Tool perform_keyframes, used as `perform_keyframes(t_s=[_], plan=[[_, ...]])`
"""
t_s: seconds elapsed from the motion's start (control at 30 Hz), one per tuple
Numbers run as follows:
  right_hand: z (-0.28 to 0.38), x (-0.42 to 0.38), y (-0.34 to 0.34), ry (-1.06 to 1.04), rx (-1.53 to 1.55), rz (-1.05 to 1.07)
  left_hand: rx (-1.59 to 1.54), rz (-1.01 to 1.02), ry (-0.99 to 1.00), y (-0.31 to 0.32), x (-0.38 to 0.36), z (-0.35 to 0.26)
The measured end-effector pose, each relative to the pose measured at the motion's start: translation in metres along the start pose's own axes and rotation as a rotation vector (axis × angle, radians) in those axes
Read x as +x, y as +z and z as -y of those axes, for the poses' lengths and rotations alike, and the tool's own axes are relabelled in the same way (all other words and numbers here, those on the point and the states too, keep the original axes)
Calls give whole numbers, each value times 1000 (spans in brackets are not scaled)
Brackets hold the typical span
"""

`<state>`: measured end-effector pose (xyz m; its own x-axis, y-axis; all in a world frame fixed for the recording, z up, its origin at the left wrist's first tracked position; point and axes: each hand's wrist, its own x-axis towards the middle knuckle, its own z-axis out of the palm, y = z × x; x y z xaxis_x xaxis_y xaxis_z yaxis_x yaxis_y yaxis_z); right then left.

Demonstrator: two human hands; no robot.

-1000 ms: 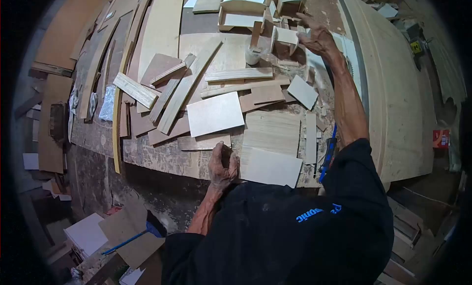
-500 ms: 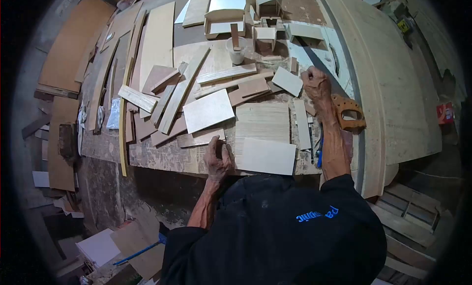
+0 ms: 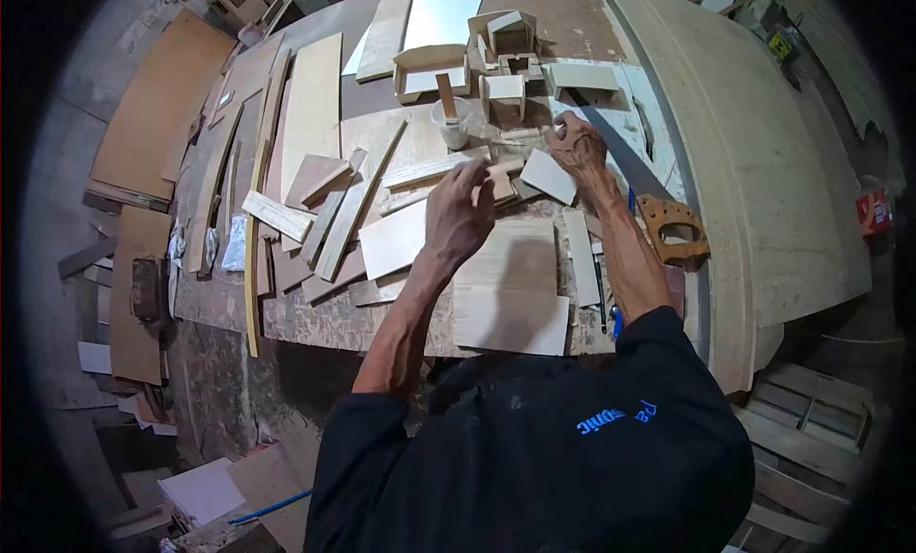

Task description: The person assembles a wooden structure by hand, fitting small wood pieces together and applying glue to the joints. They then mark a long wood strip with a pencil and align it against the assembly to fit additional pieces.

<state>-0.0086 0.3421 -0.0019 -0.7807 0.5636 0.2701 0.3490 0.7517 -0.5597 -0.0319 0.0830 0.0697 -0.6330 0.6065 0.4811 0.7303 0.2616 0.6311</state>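
My left hand (image 3: 460,212) hangs over the wood pieces, its fingers curled and partly hidden, near a pale square panel (image 3: 393,243). My right hand (image 3: 577,145) is above a small light board (image 3: 549,176), fingers bent; whether it pinches anything cannot be made out. Between and beyond the hands stands a white cup (image 3: 450,125) with a brown stick upright in it. Small wooden box-like pieces (image 3: 503,93) stand behind. Two flat panels (image 3: 510,319) lie at the table's near edge.
A handsaw (image 3: 673,230) with a wooden handle lies right of my right forearm. Loose strips (image 3: 358,200) are piled at left centre. A long yellow strip (image 3: 252,295) overhangs the near edge. A large sheet (image 3: 801,171) covers the right side.
My left hand has risen from the near edge and moved forward and right over the pile. My right hand has shifted left and slightly forward, towards the cup. The view has shifted slightly.
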Motion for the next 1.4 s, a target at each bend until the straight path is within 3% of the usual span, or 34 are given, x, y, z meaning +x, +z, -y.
perform_keyframes(t_s=[0.13, 0.37, 0.43, 0.5, 0.63, 0.7, 0.87, 1.0, 1.1, 1.13, 1.23, 1.4], plan=[[14, 23, 12, -11, -43, 63, -48, 70, -126, 35, 42, 16], [7, 53, 49, -94, -29, -12, 147, 99, -51, 71, 95, 26], [6, 62, 52, -53, -59, 63, 290, 139, -43, 74, 124, 35], [6, 66, 55, -66, -46, 82, 314, 141, 128, 68, 152, 47], [-4, 72, 73, -116, -73, -43, 473, 555, 45, 60, 206, 58], [-3, 77, 70, -41, -66, 61, 509, 663, 28, 63, 221, 66], [-1, 78, 72, -10, -131, 106, 593, 761, 101, 79, 239, 92], [-1, 80, 66, -27, -83, 180, 612, 882, -9, 74, 245, 83], [-35, 89, 90, -33, -39, 208, 640, 667, 202, 95, 241, 116], [-41, 91, 95, -8, -37, 218, 650, 686, 217, 100, 243, 122], [-33, 86, 85, -62, -117, 231, 583, 710, 98, 94, 238, 117], [-34, 88, 90, -57, -145, 227, 534, 670, 171, 107, 238, 137]])
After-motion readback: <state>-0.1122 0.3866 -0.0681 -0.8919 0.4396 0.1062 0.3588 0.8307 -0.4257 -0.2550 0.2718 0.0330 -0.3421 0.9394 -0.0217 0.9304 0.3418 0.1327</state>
